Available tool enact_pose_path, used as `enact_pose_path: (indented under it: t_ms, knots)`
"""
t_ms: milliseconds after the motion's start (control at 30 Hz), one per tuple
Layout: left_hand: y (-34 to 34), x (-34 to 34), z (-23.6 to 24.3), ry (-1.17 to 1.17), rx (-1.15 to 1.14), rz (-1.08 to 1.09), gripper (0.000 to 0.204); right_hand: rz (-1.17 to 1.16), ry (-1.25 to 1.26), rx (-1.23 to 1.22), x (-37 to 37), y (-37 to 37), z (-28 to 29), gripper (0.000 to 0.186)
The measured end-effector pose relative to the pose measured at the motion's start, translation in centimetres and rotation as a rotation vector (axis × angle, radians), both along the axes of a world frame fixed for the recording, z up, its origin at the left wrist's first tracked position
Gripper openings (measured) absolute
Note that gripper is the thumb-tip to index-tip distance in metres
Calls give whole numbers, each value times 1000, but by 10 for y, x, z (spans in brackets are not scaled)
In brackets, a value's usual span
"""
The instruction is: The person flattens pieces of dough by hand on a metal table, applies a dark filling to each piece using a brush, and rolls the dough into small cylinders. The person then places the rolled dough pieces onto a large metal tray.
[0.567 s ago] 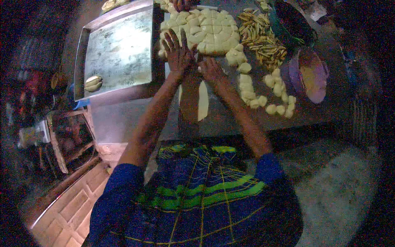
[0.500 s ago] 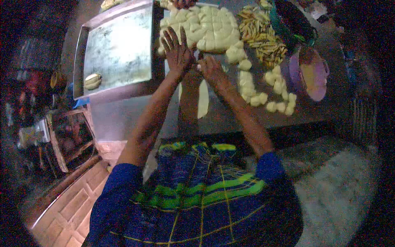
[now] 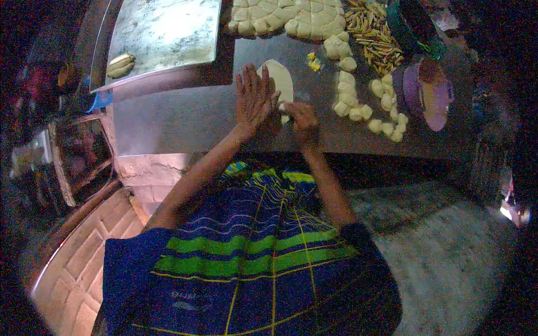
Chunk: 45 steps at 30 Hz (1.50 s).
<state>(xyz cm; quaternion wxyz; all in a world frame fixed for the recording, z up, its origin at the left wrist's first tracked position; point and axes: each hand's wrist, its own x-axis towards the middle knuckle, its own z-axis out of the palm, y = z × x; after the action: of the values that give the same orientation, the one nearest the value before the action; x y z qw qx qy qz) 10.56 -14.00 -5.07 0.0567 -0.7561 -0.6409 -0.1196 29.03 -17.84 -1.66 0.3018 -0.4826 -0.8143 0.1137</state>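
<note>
Both forearms (image 3: pixel 202 175) slant inward toward the upper centre, where the left hand (image 3: pixel 256 101) stretches its fingers (image 3: pixel 250 84) toward the top edge and the right hand (image 3: pixel 304 120), just right of it, has its fingers curled in.

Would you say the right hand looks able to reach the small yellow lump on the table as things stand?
Likely yes: the small yellow lump lies beyond the right hand, with tabletop showing between them and the dough pieces off to the right.
</note>
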Motion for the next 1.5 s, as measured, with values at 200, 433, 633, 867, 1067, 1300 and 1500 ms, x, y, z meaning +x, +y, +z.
enact_pose_path:
  t_ms: [200,433,633,867,1067,1300,1500]
  knots:
    - [-50,7,16,-133,-147,3,78,-21,10,32,5,-34,-26,37]
    - [-101,4,13,-182,-94,-229,75,5,-5,-62,18,-60,-23,33]
    - [-95,-14,-2,-190,-93,-316,68,-2,-106,109,32,-45,-56,36]
    - [59,18,-3,-11,75,-179,78,-144,-173,129,7,62,-23,42]
    - [128,33,5,-75,207,-110,82,-285,-238,-111,-11,88,2,47]
    - [185,31,-10,-158,343,-127,82,-205,-433,-113,-15,102,19,47]
    - [138,18,37,-435,320,-121,72,-344,-319,-76,-8,92,20,39]
